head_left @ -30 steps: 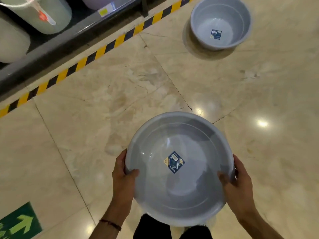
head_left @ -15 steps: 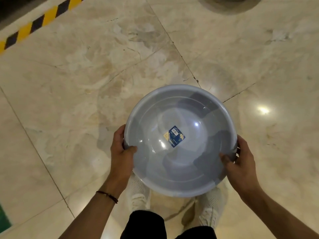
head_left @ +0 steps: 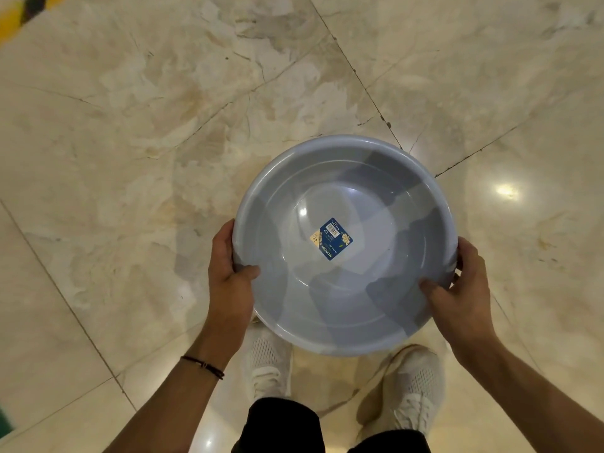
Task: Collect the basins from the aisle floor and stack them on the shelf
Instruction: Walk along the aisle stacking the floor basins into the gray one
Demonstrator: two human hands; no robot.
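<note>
A round grey-blue plastic basin [head_left: 376,299] with a blue label inside is held above the marble floor, right over my feet. My left hand [head_left: 228,273] grips its left rim, thumb hooked inside and fingers under the edge. My right hand [head_left: 457,289] grips the right rim the same way. The basin is upright and holds nothing. No other basin and no shelf is in view.
Beige marble floor tiles [head_left: 147,158] fill the view. A bit of yellow and black hazard tape [head_left: 13,18] shows at the top left corner. My white shoes [head_left: 415,387] stand below the basin.
The view has tilted down toward my feet; the second basin, the shelf and most of the hazard tape have left the frame. Both hands keep the same hold on the basin.
</note>
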